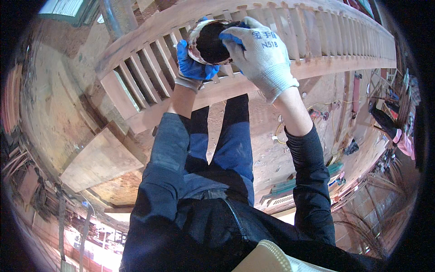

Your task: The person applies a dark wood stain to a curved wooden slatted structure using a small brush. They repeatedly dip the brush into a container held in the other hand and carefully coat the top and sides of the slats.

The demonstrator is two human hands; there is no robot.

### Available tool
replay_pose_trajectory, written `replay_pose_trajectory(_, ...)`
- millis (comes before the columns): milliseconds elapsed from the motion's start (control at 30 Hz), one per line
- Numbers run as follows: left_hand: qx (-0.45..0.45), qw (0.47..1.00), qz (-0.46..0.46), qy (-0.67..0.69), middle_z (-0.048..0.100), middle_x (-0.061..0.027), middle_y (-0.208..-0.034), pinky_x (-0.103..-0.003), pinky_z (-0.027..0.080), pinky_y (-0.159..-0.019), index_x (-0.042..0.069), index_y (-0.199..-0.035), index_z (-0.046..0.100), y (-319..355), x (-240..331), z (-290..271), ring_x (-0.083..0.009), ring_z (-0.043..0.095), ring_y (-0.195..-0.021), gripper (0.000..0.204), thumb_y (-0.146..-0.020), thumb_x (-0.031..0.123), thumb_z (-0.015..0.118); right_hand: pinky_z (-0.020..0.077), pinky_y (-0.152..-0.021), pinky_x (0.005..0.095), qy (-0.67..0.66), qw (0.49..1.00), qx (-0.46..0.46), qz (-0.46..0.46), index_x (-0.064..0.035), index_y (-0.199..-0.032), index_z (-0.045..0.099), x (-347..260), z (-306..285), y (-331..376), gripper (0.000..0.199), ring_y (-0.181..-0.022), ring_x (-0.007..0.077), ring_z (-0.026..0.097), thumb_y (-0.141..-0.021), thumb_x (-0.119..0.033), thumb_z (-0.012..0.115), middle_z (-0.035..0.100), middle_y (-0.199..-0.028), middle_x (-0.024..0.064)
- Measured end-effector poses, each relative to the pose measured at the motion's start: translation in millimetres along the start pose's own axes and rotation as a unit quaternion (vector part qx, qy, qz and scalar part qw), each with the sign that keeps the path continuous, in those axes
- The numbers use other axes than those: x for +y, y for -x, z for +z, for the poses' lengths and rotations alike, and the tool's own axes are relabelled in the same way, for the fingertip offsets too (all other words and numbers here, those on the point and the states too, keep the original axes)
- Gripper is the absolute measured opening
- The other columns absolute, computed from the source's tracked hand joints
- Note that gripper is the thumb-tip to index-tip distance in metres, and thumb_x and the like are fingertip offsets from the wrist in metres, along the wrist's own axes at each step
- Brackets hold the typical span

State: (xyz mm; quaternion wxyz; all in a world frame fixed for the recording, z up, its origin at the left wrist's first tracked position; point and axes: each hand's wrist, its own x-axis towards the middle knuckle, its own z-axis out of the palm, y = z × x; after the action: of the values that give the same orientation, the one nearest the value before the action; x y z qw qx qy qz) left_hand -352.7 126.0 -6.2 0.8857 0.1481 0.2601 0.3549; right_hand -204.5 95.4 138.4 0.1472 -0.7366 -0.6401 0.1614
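My left hand [195, 63], in a white glove with a blue coated palm, is wrapped around a round container [194, 51] with a pale, stained rim. Dark brown or black stuff [213, 43] fills much of what shows inside it. My right hand [258, 50], in a matching glove, reaches over the container's right side. Its fingers are curled together at the opening, and whatever they hold is hidden. Beneath both hands stretches a long wooden frame [317, 68] with many slats [152, 72] set in a row between two rails.
A flat board [102, 158] lies on the left, near a wooden sheet [50, 118]. On the ground to the right are a thin yellow cable [277, 133] and a red tube-like thing [356, 95]. Green-edged pieces [285, 188] lie further down. A metal post [111, 18] stands at the upper left.
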Motion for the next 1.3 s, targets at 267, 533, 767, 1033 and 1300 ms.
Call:
replay_pose_trajectory(267,-0.058,0.998,0.01,0.009,0.048,-0.009,-0.14,-0.048,0.042,-0.105,0.017,-0.144,0.038,-1.7,2.2,1.0,-0.028,0.05,-0.125,0.085,-0.079,0.068,0.057,0.052,-0.079,0.0404,0.054,0.998,-0.021,-0.015,-0.0124,-0.099,0.071,-9.9,11.4,2.5,0.02,-0.091,0.0335,0.064,-0.084,-0.022,0.062,0.064,-0.103,0.0122)
replay_pose_trajectory(533,-0.063,0.997,0.001,0.042,0.046,-0.0119,-0.142,-0.049,0.04,-0.107,0.016,-0.145,0.036,-1.7,0.8,0.7,-0.0297,0.047,-0.128,0.088,-0.078,0.067,0.059,0.0411,-0.058,0.0294,-0.33,0.937,-0.065,0.088,-0.0091,-0.098,0.072,19.7,-0.4,7.8,0.023,-0.068,0.0133,0.053,-0.086,-0.027,0.065,0.058,-0.078,0.0029)
replay_pose_trajectory(767,-0.014,0.999,-0.042,0.018,0.042,-0.0162,-0.144,-0.055,0.041,-0.104,0.014,-0.144,0.037,-0.5,2.7,-1.0,-0.0361,0.045,-0.128,0.095,-0.075,0.077,0.052,0.0298,-0.045,0.0164,-0.54,0.807,-0.109,0.213,-0.0077,-0.104,0.071,37.0,-15.7,22.8,0.025,-0.054,0.0001,0.043,-0.088,-0.026,0.069,0.055,-0.068,-0.007)
replay_pose_trajectory(1033,-0.024,0.999,0.023,-0.007,0.043,-0.0117,-0.145,-0.049,0.038,-0.108,0.014,-0.144,0.038,0.4,-0.7,-0.6,-0.0304,0.046,-0.129,0.082,-0.083,0.069,0.047,0.0307,-0.047,0.0132,-0.696,0.639,-0.179,0.274,-0.0037,-0.112,0.062,53.1,-19.5,49.1,0.034,-0.057,-0.0014,0.043,-0.089,-0.027,0.069,0.056,-0.076,-0.0058)
replay_pose_trajectory(1300,0.018,0.989,0.016,0.144,0.041,-0.014,-0.146,-0.052,0.035,-0.11,0.014,-0.145,0.038,-3.5,-9.6,-18.3,-0.0319,0.043,-0.131,0.088,-0.079,0.071,0.053,0.0288,-0.047,0.0114,-0.699,0.662,-0.053,0.265,-0.0047,-0.125,0.055,101.1,-2.6,59.9,0.039,-0.056,-0.0022,0.042,-0.093,-0.025,0.064,0.06,-0.084,-0.0009)
